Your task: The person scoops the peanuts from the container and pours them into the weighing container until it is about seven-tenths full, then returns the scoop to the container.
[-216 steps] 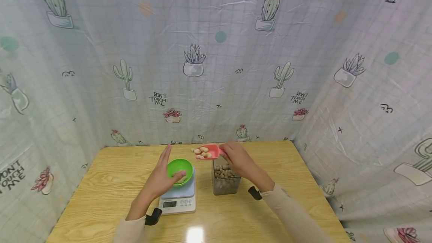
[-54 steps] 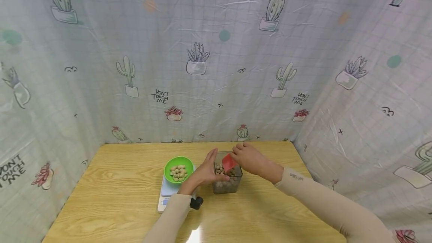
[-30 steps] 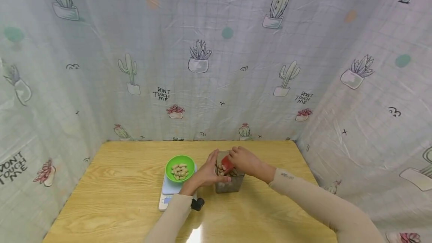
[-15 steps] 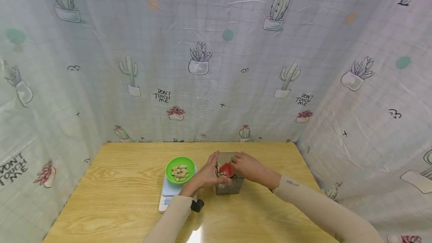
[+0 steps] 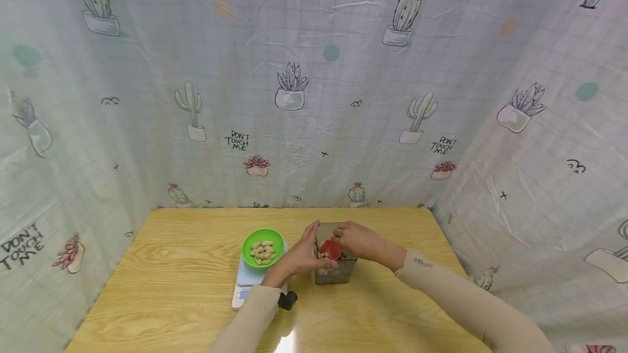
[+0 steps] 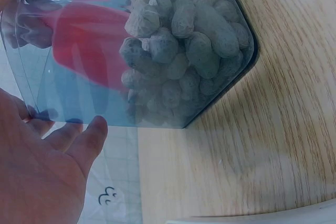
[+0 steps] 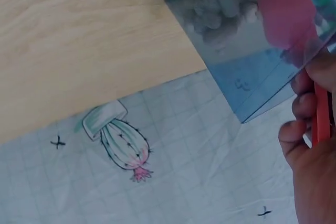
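In the head view my left hand (image 5: 299, 255) holds a clear grey container (image 5: 333, 275), its thumb across the front rim and its fingers along the left side. My right hand (image 5: 360, 239) grips the handle of a red scoop (image 5: 331, 249) at the container's right rim. The scoop's head tilts down inside, against the unshelled peanuts (image 6: 205, 51), which fill the lower part in the left wrist view. The right wrist view shows fingers curled round the red handle (image 7: 321, 114). To the left, a green bowl (image 5: 265, 235) holds several peanuts (image 5: 263, 252).
Under the bowl is a white kitchen scale (image 5: 250, 277) with a light blue platform, partly hidden by my left forearm. Everything stands on a wooden table (image 5: 171, 277). A cactus-print curtain (image 5: 319, 124) hangs behind and at both sides.
Earlier the loaded scoop was held between bowl and container, with my left hand at the bowl. Now the bowl holds more peanuts, my left hand is on the container, and the scoop is lower inside it.
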Motion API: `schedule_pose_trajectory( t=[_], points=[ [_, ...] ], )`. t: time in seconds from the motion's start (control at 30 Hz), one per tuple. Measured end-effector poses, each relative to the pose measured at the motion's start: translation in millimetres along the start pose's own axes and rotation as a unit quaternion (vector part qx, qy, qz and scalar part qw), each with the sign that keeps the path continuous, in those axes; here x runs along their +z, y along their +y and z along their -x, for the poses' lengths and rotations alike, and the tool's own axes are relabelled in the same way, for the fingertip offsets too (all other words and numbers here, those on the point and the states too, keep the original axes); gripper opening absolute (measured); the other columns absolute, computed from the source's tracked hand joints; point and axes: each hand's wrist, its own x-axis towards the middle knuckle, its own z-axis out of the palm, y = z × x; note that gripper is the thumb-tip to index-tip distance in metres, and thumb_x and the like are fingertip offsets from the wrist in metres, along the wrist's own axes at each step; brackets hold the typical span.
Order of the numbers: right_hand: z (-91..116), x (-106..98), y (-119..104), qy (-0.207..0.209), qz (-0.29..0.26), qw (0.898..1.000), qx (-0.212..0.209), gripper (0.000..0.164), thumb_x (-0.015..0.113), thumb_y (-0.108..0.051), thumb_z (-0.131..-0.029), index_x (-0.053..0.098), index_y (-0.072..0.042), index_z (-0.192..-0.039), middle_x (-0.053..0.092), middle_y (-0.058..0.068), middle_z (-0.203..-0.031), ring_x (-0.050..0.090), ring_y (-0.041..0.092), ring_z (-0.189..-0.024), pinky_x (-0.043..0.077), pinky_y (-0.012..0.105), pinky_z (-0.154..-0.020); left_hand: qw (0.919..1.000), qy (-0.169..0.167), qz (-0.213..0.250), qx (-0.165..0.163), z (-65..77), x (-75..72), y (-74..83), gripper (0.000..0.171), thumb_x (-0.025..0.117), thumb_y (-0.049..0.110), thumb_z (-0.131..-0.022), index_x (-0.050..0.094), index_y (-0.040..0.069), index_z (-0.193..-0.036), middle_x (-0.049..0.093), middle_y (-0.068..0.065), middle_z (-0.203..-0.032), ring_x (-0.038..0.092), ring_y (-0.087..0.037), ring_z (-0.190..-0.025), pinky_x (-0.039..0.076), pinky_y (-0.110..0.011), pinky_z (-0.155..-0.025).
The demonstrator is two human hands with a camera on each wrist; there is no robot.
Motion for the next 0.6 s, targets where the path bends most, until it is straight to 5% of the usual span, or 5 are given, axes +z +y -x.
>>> schedule_pose_trajectory(
  t=[0.17,0.3,0.6],
  points=[
    [3.6,-2.2,4.6,0.018,-0.086,0.996,-0.001,0.009,0.072,-0.016,-0.089,0.074,-0.017,-0.097,0.066,-0.005,-0.086,0.061,0.011,-0.081,0.053,0.026,-0.078,1.0,0.003,0.0,-0.002,0.0,0.9,0.3,0.125,0.077,0.067,-0.07,0.0,0.027,-0.16,0.004,-0.007,-0.167,0.039,-0.036,-0.141,0.044,-0.051,-0.105],
    [9.9,0.1,3.5,0.017,-0.143,0.989,0.024,0.012,0.072,-0.015,-0.089,0.074,-0.015,-0.1,0.067,-0.003,-0.087,0.062,0.012,-0.081,0.055,0.028,-0.081,1.0,0.005,0.002,-0.004,0.4,0.4,1.6,0.125,0.078,0.065,-0.07,0.0,0.027,-0.16,0.005,-0.008,-0.167,0.04,-0.037,-0.141,0.044,-0.052,-0.105],
    [13.5,6.7,-5.8,0.043,-0.071,0.996,0.038,0.012,0.068,-0.018,-0.093,0.069,-0.016,-0.104,0.064,-0.004,-0.089,0.059,0.013,-0.082,0.051,0.029,-0.074,1.0,0.001,0.003,0.001,0.6,-1.2,1.1,0.124,0.078,0.064,-0.071,0.0,0.025,-0.16,0.004,-0.009,-0.167,0.043,-0.036,-0.138,0.046,-0.05,-0.103]
  ],
)
